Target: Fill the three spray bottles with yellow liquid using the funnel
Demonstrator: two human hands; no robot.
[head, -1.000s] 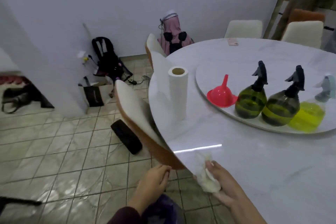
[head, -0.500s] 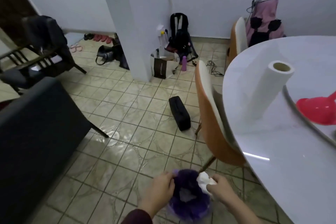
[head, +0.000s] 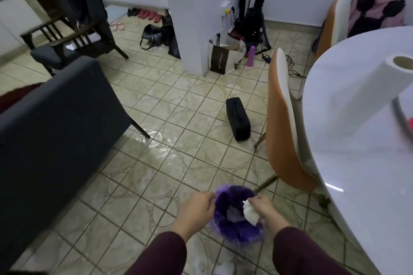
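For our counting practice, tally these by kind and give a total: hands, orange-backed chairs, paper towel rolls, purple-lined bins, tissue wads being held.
purple-lined bin: 1
tissue wad: 1
hand: 2, left hand gripping the bin's rim, right hand holding the wad
orange-backed chair: 2
paper towel roll: 1
Total: 7

Worktop [head: 357, 152] cut off at right edge; red sliver [head: 410, 123] there unidentifiable. Bag [head: 230, 227] contents unclear. Wad [head: 250, 213] partly hidden under right hand [head: 264, 209].
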